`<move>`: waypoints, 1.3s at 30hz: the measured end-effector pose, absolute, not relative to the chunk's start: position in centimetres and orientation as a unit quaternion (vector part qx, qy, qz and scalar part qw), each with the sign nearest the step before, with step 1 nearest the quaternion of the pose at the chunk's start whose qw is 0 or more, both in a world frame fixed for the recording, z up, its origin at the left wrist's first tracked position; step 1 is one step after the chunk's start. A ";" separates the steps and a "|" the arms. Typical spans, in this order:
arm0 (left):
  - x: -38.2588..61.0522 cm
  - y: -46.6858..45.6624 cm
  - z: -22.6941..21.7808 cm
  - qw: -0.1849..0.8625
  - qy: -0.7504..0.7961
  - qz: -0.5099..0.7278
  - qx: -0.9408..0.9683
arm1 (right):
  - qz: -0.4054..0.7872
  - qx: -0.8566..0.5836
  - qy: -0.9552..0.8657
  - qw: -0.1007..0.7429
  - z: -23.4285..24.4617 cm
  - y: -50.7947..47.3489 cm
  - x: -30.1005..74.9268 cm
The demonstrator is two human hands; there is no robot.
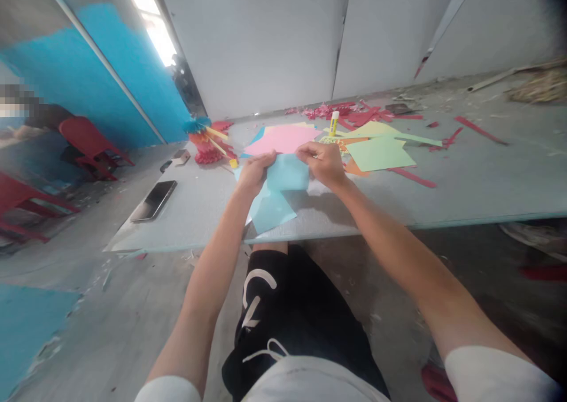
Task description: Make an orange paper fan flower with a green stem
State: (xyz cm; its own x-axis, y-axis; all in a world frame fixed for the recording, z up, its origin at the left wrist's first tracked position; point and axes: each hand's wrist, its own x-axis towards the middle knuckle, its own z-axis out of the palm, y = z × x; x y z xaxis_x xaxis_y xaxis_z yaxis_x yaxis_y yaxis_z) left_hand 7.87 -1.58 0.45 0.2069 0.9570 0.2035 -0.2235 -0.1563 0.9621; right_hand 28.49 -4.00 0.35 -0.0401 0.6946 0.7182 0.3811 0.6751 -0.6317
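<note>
A light blue sheet of paper (283,186) lies on the grey table (465,177), partly folded, its lower corner reaching the near edge. My left hand (254,172) pinches the sheet's upper left edge with closed fingers. My right hand (323,163) grips the upper right edge, fingers curled over the fold. Both hands hold the paper between them just above the tabletop. Right behind it lies a pink sheet (283,139).
Green paper (381,153), yellow and orange sheets and red strips (411,177) lie at the right. A glue stick (333,123) stands behind. A red folded paper ornament (208,142) and a black phone (153,201) are at the left. Red chairs (88,142) and a person sit far left.
</note>
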 end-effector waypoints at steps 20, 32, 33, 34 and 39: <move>7.8 -1.8 0.4 0.409 0.402 0.580 0.579 | 0.214 -0.366 -0.688 0.589 0.3 -4.4 28.1; 8.2 -2.4 0.9 0.378 0.358 0.597 0.610 | 0.135 -0.373 -0.719 0.570 0.2 -4.3 28.5; 8.2 -2.5 0.9 0.366 0.360 0.601 0.613 | 0.135 -0.374 -0.722 0.567 0.2 -4.3 28.5; 8.3 -2.5 0.9 0.356 0.359 0.607 0.613 | 0.135 -0.373 -0.724 0.564 0.1 -4.4 28.5; 8.4 -2.7 1.0 0.339 0.330 0.632 0.614 | 0.140 -0.355 -0.726 0.572 0.2 -4.7 28.1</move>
State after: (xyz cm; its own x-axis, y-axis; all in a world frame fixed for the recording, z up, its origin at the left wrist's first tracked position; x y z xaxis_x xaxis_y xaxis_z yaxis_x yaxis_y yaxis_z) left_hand 8.43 -2.66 0.99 -0.0167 0.8337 0.5519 -0.0233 -0.5522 0.8334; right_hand 28.14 -4.70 0.15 -0.0934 0.6762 0.7308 0.3552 0.7084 -0.6100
